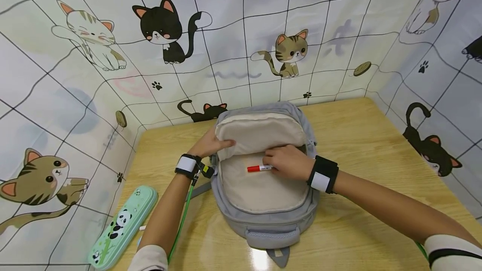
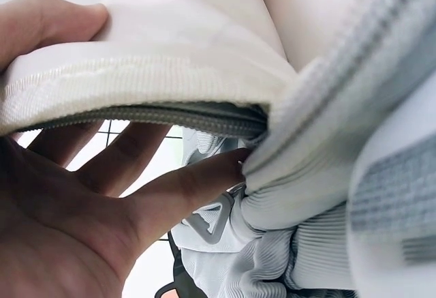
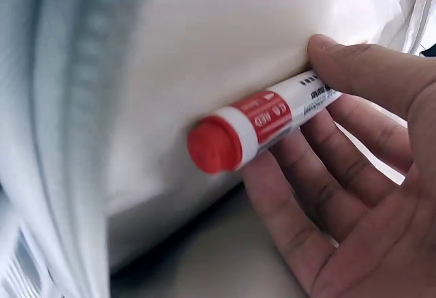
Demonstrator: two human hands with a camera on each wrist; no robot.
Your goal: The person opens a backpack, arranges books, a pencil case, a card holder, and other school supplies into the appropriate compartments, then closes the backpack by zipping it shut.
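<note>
Two hands on the job, both inside the open grey backpack (image 1: 263, 221), which lies flat on the wooden table (image 1: 357, 137), main compartment unzipped.

Your left hand (image 1: 211, 143) holds the cream-lined flap (image 1: 260, 131) up at its left edge: thumb on the lining, fingers (image 2: 170, 189) underneath, so the flap's pinched between them. Your right hand (image 1: 288, 162) has the red-capped marker (image 1: 259, 168) clamped between thumb and curled fingers, barrel lying across the fingers, cap pointing to your left. The marker sits over the cream lining at the compartment mouth, approx. level with the opening.

Progress, as I judge it: bag's open and held open, marker's in hand and at the opening, so maybe halfway or a bit more. It's not let go yet. Whether you're putting it in or taking it out, the pics don't say. The panda pencil case (image 1: 124, 225) lies closed at the table's left edge, well apart from the bag, and untouched.

Hard to make out:
- marker's rear end, hidden in your right palm
- label print, too small/blurred to read
- whether the marker touches the lining or floats just above it
- the deeper compartment under the flap, so other contents unknown
- right wrist view: bag edge blurred
- left wrist view: mostly fabric + zipper, no marker
</note>
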